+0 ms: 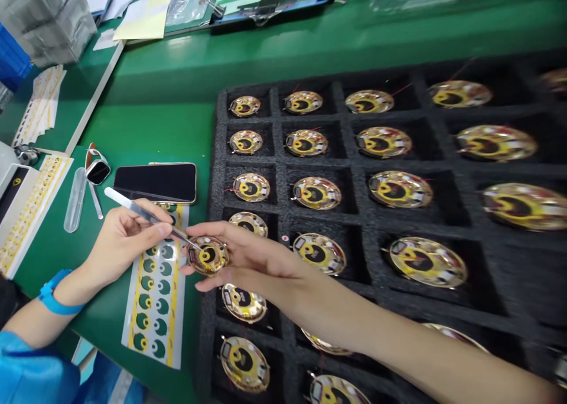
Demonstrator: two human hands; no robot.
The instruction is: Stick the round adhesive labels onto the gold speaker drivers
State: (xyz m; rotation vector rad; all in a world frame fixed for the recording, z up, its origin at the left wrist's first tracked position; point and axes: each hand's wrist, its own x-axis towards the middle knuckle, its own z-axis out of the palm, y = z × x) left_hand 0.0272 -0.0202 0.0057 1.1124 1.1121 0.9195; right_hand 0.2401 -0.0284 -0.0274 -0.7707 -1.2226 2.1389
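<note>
one gold disc (207, 255) with yellow-black centre

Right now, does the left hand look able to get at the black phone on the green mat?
Probably yes: the left hand sits just below the phone, with only the tweezers' handle between. It holds those tweezers, though, so they'd likely need setting down first.

An electronics assembly workshop: a green-matted workbench (168, 138) holds a black foam tray (215, 179) of round gold components (401, 189).
</note>
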